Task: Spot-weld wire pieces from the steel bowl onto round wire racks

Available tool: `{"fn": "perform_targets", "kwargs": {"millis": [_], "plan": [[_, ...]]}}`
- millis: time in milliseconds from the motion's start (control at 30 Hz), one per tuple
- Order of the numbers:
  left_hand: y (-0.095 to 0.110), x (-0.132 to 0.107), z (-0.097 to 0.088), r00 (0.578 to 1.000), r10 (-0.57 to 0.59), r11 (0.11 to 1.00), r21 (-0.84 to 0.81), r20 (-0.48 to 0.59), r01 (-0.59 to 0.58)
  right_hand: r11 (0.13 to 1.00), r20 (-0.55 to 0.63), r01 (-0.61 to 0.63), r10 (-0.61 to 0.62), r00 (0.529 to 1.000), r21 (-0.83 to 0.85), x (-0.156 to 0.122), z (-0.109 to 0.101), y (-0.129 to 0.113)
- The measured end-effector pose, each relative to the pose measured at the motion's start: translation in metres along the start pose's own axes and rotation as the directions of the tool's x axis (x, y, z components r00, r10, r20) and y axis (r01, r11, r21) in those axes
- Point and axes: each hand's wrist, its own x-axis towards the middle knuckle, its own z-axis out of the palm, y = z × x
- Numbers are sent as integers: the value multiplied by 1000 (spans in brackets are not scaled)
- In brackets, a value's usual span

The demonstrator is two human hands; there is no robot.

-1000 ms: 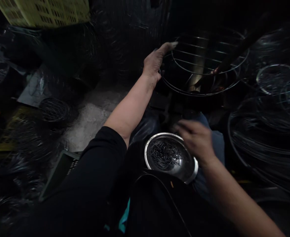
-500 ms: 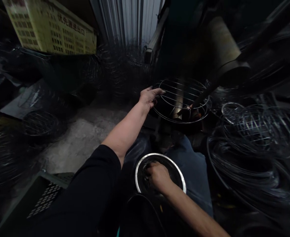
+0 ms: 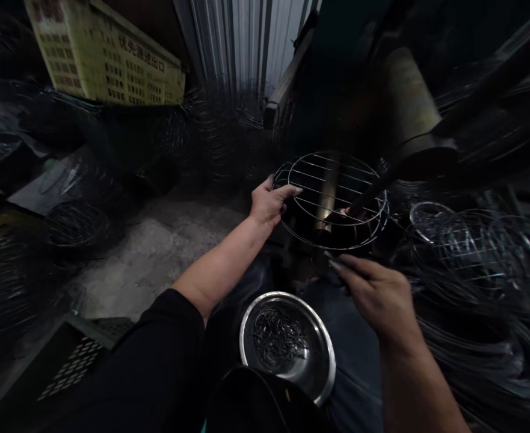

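My left hand (image 3: 268,203) grips the left side of a round wire rack (image 3: 332,223), with the thumb over its upper ring. Parallel bars cross that ring, and a second, wider ring lies below it. My right hand (image 3: 377,294) pinches a short, thin metal piece (image 3: 332,261) just below the rack's near edge; the piece is apart from the rack and slightly blurred. Below the hands, a shiny metal bowl (image 3: 332,361) rests at my lap. Many short bits of wire (image 3: 276,337) lie in it.
A brass-coloured bar (image 3: 326,201) and a dark machine arm with a thick cylinder (image 3: 413,96) reach in at the rack. Wire racks (image 3: 467,246) and coiled wire are piled at right. A yellow crate (image 3: 124,66) stands at back left, a green crate (image 3: 66,361) at front left.
My right hand has come up out of the bowl, now pinching a thin metal piece near the rack. My left hand and the rack sit slightly lower in view.
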Motion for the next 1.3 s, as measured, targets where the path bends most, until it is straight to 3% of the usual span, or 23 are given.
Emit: {"fn": "perform_targets", "kwargs": {"millis": [133,200,267,400,533,767,967,1300], "plan": [[-6,-8,2,999,4,1000,-6,-41,-4,990,-267,21,-58,962,-141,24,15,-18],[-6,-9,2,1000,14,1000,-17,-24,-14,997,-328,-5,-20,944,-74,29,25,-21],[-5,-8,2,1000,28,999,-29,4,-28,994,-359,-38,73,931,105,31,35,-21],[-2,-6,1,999,33,998,-51,-1,-33,869,-377,-28,243,894,495,29,49,-15],[-2,-5,3,999,37,998,-46,3,-37,758,-396,4,337,854,653,29,60,-11],[-3,-1,6,999,43,998,-44,3,-42,714,-430,53,360,828,698,30,66,-7],[-3,4,7,1000,29,999,-33,3,-29,723,-412,38,349,842,690,38,64,-6],[-2,6,12,996,-26,997,-76,-84,19,733,-391,35,321,863,679,44,56,-13]]}}
